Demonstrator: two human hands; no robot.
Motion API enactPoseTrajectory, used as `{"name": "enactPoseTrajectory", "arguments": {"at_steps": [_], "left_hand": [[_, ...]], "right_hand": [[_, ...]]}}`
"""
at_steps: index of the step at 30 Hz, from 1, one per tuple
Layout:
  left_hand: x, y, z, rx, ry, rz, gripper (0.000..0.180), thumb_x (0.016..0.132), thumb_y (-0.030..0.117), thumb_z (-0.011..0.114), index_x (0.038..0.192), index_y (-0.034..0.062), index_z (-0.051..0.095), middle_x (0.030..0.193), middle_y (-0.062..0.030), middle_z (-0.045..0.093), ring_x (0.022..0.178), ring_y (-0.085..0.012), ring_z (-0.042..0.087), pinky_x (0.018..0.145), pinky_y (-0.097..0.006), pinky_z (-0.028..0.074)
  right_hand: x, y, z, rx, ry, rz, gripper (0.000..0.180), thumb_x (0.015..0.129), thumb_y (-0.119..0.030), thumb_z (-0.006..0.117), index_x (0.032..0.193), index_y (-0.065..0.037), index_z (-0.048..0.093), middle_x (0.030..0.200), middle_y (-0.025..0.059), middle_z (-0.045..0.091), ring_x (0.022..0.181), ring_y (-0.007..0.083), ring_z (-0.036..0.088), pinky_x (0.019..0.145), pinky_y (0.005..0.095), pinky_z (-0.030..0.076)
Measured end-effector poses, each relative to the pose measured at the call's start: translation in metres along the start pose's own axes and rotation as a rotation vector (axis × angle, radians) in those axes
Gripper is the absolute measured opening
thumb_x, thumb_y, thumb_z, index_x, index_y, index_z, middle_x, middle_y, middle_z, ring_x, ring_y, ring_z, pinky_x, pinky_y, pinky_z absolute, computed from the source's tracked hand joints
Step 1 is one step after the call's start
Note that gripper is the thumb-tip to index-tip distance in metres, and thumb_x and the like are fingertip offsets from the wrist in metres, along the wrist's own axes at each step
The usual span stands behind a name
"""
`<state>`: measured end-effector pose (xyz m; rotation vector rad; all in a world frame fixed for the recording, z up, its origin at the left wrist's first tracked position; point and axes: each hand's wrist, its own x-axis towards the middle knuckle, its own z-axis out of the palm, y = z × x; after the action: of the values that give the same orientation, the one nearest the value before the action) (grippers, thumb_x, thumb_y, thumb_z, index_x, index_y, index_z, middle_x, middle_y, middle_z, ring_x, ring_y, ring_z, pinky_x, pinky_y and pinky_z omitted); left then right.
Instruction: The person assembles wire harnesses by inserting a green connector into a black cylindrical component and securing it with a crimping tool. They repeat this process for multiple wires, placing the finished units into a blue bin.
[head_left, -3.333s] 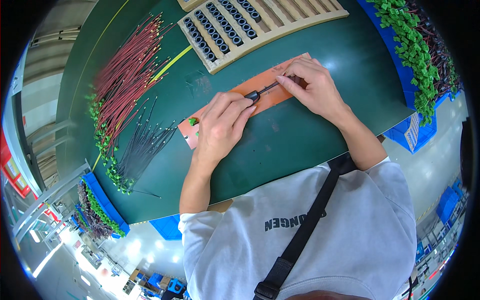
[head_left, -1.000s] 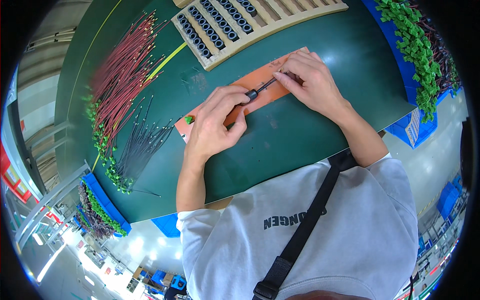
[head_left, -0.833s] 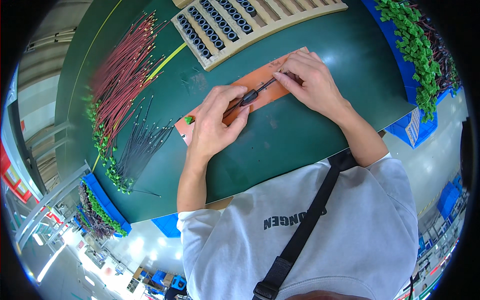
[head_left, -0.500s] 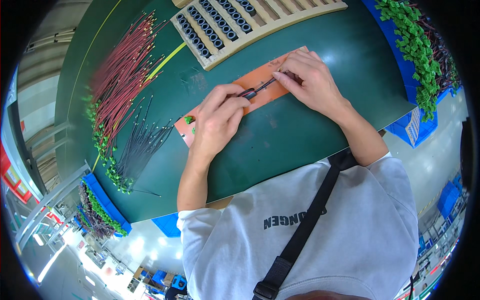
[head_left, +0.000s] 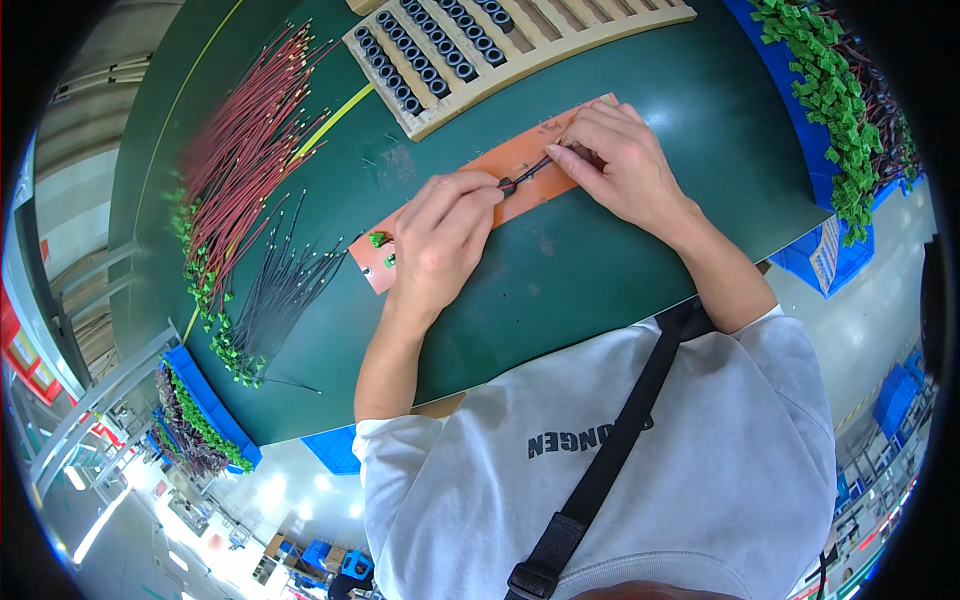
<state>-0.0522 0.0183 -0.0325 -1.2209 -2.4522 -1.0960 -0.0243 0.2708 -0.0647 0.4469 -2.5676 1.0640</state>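
An orange board (head_left: pixel 515 160) lies slanted on the green table, under both hands. My left hand (head_left: pixel 440 235) is closed at the left end of a black cylindrical ring (head_left: pixel 508 187), its fingertips pressed against it. Black and red wires run through that ring. My right hand (head_left: pixel 622 160) pinches the wires (head_left: pixel 535 168) beyond the ring, near the board's upper right end; the wire ends are hidden under its fingers. Beside my left wrist, green connectors (head_left: pixel 380 239) show on the board's left end.
A cardboard tray (head_left: pixel 425 122) with rows of black rings (head_left: pixel 400 92) stands at the far side. Red wires (head_left: pixel 250 130) and black wires (head_left: pixel 285 280) with green connectors lie at the left. Blue bins (head_left: pixel 790 100) (head_left: pixel 215 405) of wired connectors flank the table.
My left hand has shifted slightly right along the wires and now covers more of the ring's left side. More of the green connectors shows behind it. My right hand stays in place.
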Motion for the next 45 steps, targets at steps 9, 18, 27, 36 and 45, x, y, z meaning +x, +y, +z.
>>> {"name": "enactPoseTrajectory", "arguments": {"at_steps": [9, 18, 27, 36, 45], "left_hand": [[0.000, 0.013, 0.009, 0.093, 0.002, -0.061, 0.016, 0.077, -0.007, 0.077, 0.091, -0.0013, 0.071, 0.103, -0.0125, 0.074, 0.090, -0.0296, 0.070, 0.076, -0.039, 0.059], [-0.007, 0.008, 0.021, 0.086, 0.097, -0.105, 0.019, 0.077, -0.007, 0.077, 0.094, -0.0019, 0.071, 0.102, -0.0123, 0.074, 0.093, -0.0320, 0.069, 0.079, -0.040, 0.058], [-0.006, 0.002, 0.028, -0.030, 0.133, -0.124, 0.018, 0.078, -0.009, 0.076, 0.093, -0.0011, 0.072, 0.101, -0.0122, 0.075, 0.093, -0.0302, 0.070, 0.078, -0.039, 0.058], [-0.003, 0.007, 0.035, -0.129, 0.136, -0.228, 0.027, 0.082, -0.009, 0.077, 0.105, -0.0007, 0.067, 0.103, -0.0145, 0.075, 0.089, -0.0285, 0.073, 0.080, -0.037, 0.060], [-0.007, 0.005, 0.034, -0.186, 0.102, -0.278, 0.048, 0.085, -0.009, 0.076, 0.127, 0.0015, 0.054, 0.108, -0.0155, 0.074, 0.095, -0.0264, 0.076, 0.080, -0.034, 0.063]], "right_hand": [[0.003, -0.004, 0.000, 0.028, 0.039, 0.016, 0.013, 0.090, -0.014, 0.076, 0.086, -0.004, 0.069, 0.086, 0.0060, 0.069, 0.080, 0.0259, 0.061, 0.078, 0.0374, 0.046], [0.003, -0.008, -0.001, 0.045, 0.014, 0.091, 0.014, 0.090, -0.011, 0.078, 0.083, -0.005, 0.067, 0.075, 0.0032, 0.059, 0.071, 0.0205, 0.053, 0.070, 0.0341, 0.038], [0.002, -0.005, -0.003, 0.006, 0.008, 0.042, 0.018, 0.090, -0.011, 0.077, 0.080, -0.006, 0.063, 0.072, 0.0032, 0.057, 0.071, 0.0207, 0.053, 0.070, 0.0346, 0.038], [0.002, -0.001, -0.007, 0.027, 0.026, 0.065, 0.019, 0.091, -0.010, 0.076, 0.079, -0.006, 0.061, 0.070, 0.0021, 0.053, 0.067, 0.0200, 0.051, 0.072, 0.0346, 0.039], [0.003, 0.000, -0.009, -0.011, 0.020, 0.069, 0.016, 0.089, -0.009, 0.077, 0.080, -0.006, 0.064, 0.069, 0.0024, 0.050, 0.069, 0.0198, 0.049, 0.072, 0.0345, 0.037]]}}
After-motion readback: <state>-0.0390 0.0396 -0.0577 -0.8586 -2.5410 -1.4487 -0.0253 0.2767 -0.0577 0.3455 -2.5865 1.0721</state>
